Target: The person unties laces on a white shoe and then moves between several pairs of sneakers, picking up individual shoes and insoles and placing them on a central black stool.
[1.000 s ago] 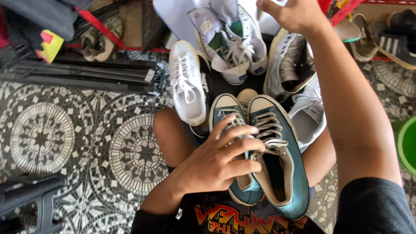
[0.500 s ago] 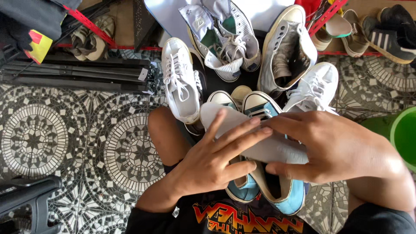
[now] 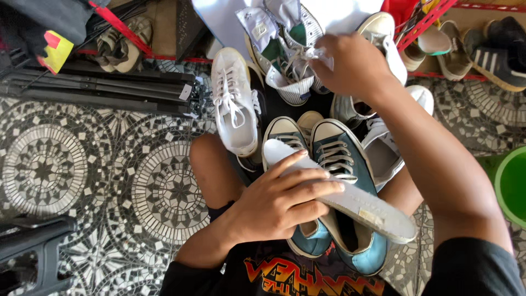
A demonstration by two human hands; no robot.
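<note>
The left hand (image 3: 285, 205) now holds the flat white shoe insole (image 3: 339, 192) alone, fingers curled over its upper face and thumb hidden beneath, so the insole lies slanted across the pair of teal canvas lace-up sneakers (image 3: 334, 164) resting on the person's lap. Half a second ago both hands lay together on that insole; since then the right hand (image 3: 353, 63) has let go and stretched forward again, much as it was a second ago, and it now sits over the striped white and green high-top sneaker (image 3: 285, 66) at the top of the pile, fingers bunched around a bit of white lace or cloth, though what exactly it pinches cannot be told. The white leather low sneaker (image 3: 235, 107) lies just left of the teal pair, as before, on the grey mosaic tile floor (image 3: 82, 175), with a bright green plastic tub (image 3: 512, 183) at the right edge.
</note>
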